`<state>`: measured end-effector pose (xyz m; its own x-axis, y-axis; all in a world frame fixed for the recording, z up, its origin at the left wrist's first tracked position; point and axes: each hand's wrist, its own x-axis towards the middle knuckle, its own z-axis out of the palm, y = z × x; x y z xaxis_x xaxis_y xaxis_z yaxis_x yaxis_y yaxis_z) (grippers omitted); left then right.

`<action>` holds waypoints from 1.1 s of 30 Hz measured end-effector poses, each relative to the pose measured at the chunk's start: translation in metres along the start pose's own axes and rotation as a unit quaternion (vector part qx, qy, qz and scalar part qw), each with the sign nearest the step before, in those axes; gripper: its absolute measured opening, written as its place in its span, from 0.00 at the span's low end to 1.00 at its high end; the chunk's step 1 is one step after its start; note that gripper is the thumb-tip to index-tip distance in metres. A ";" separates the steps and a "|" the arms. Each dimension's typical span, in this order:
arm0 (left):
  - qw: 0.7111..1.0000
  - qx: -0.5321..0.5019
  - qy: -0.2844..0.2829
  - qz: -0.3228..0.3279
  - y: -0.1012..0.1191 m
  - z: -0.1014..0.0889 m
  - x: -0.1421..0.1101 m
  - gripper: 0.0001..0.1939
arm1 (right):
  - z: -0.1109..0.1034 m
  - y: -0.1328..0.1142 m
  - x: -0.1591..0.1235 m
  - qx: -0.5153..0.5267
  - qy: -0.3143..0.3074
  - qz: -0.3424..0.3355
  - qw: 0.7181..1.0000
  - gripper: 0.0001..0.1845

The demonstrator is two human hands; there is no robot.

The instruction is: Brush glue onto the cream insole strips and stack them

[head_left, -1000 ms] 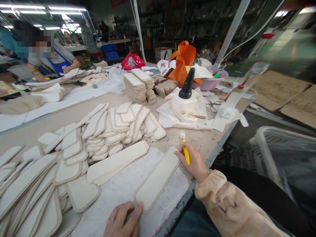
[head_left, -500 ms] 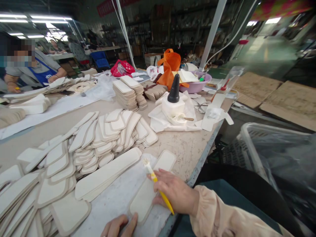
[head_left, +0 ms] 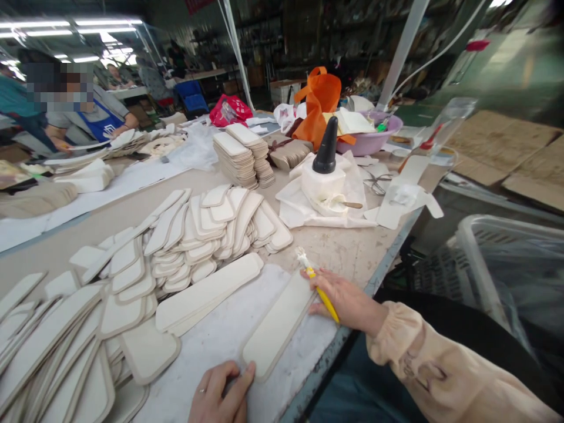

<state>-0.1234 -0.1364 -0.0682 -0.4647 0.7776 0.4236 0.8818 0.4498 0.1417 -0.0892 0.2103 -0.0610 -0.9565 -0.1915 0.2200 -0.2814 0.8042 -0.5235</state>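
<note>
Far end of pale strip (head_left: 278, 329) partly behind right hand (head_left: 348, 301).

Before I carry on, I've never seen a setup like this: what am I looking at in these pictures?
There is no machine here, just a person's two bare hands. Every picture comes from one camera worn on their head, looking forward and down.

The right hand holds a yellow-handled brush, its bristles coated in something white, while its fingers rest at the far end of a long pale panel. The left hand has its fingertips at the near end. The panel lies on a white sheet on the worktable.

To the left are loose piles of similar panels. Farther back, a black cone stands on a white container. At upper left, a co-worker sits at work.
</note>
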 end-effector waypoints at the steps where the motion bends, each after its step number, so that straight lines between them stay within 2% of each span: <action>1: 1.000 -0.007 -0.004 -0.020 0.004 -0.002 0.002 0.17 | 0.001 0.002 -0.001 0.000 0.004 0.002 1.000 0.16; 5: 0.995 -0.025 -0.012 -0.099 0.022 -0.008 0.007 0.18 | 0.006 0.008 -0.002 -0.012 0.023 0.013 1.000 0.14; 8: 0.993 -0.025 -0.011 -0.118 0.028 -0.010 0.008 0.19 | 0.010 0.004 -0.001 -0.019 0.043 0.022 0.999 0.14; 11: 0.993 -0.022 -0.013 -0.114 0.028 -0.010 0.007 0.18 | 0.017 -0.026 -0.001 -0.015 0.045 0.000 0.999 0.14; 15: 0.997 -0.020 0.001 -0.078 0.020 -0.006 0.003 0.18 | 0.043 -0.086 0.004 0.049 -0.045 -0.097 0.993 0.20; 18: 0.999 -0.016 0.011 -0.045 0.013 -0.003 0.001 0.17 | 0.053 -0.100 0.010 0.072 -0.069 -0.108 0.989 0.25; 20: 0.999 -0.011 0.007 -0.036 0.010 -0.002 0.000 0.18 | 0.048 -0.088 0.010 0.064 -0.064 -0.089 0.992 0.25; 25: 0.999 -0.009 0.006 -0.030 0.007 -0.001 -0.002 0.19 | 0.010 -0.025 0.001 0.006 -0.032 -0.007 0.999 0.19; 27: 1.000 -0.007 0.014 -0.026 0.004 0.000 -0.003 0.19 | 0.001 -0.007 0.000 -0.003 -0.014 0.014 1.000 0.17; 30: 0.999 -0.004 0.030 -0.012 0.001 0.005 -0.003 0.18 | -0.001 0.005 0.001 0.007 0.018 0.025 0.999 0.16; 33: 0.999 -0.005 0.053 -0.011 -0.001 0.013 -0.006 0.18 | 0.000 0.005 0.001 0.006 0.075 0.061 0.995 0.16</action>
<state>-0.1225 -0.1351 -0.0827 -0.4737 0.7166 0.5120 0.8724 0.4616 0.1611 -0.0918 0.2137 -0.0632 -0.9619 -0.0061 0.2732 -0.1652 0.8093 -0.5637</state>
